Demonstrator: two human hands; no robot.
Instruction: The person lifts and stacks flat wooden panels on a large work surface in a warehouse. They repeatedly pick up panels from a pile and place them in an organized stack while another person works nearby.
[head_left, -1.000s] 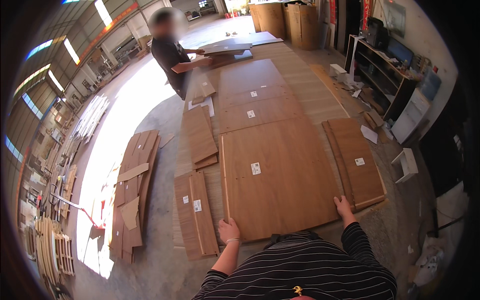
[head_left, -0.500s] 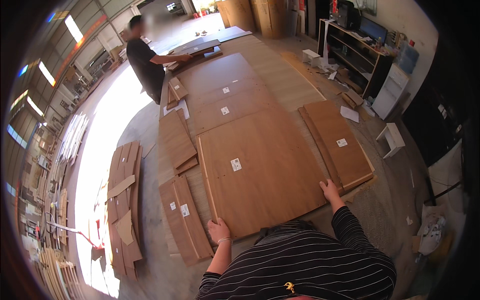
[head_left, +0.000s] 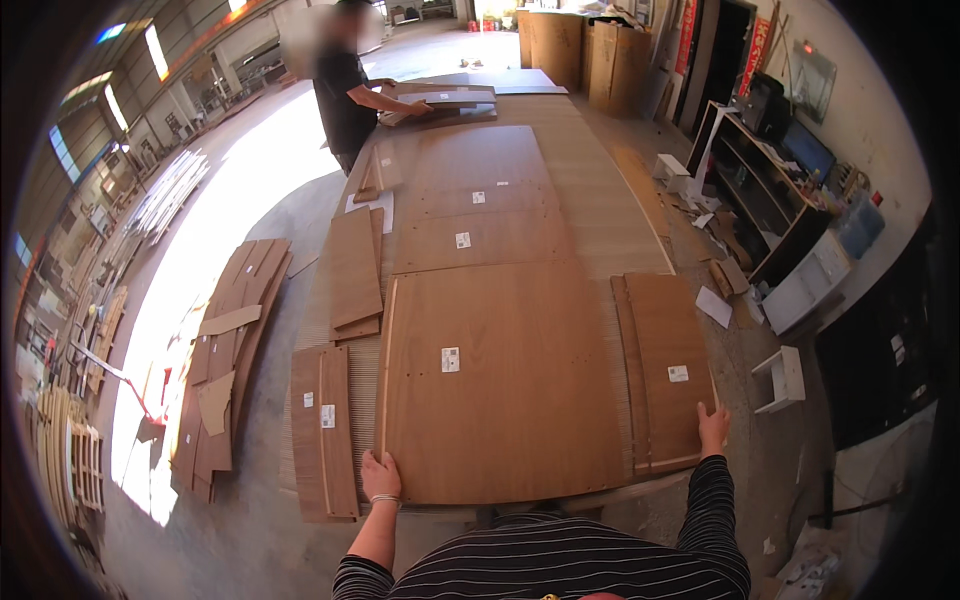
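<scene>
- Pale wooden slats stand stacked on the floor between 8 and 9 o'clock, with the large panel as the dial's centre.
- At 9 o'clock, a brown board stack lies on the floor under torn cardboard.
- Between 8 and 9, narrow labelled boards flank the large panel, leaving only a slim strip of ribbed worktop between.
- At 11, a co-worker handles grey-topped boards.
- At 8, the left hand touches the large panel's near left edge; whether its fingers are clamped there, I cannot tell.
- Brown and labelled, the large panel lies flat on the worktop's near end; further labelled panels bound it at 12.
- At 3, a side panel lies just beside it.
- Just past 3, the right hand is at that side panel's outer edge; I cannot tell whether its fingers are clamped.
- At 3, a white stool stands on the floor; dark shelving stands at 2.
</scene>
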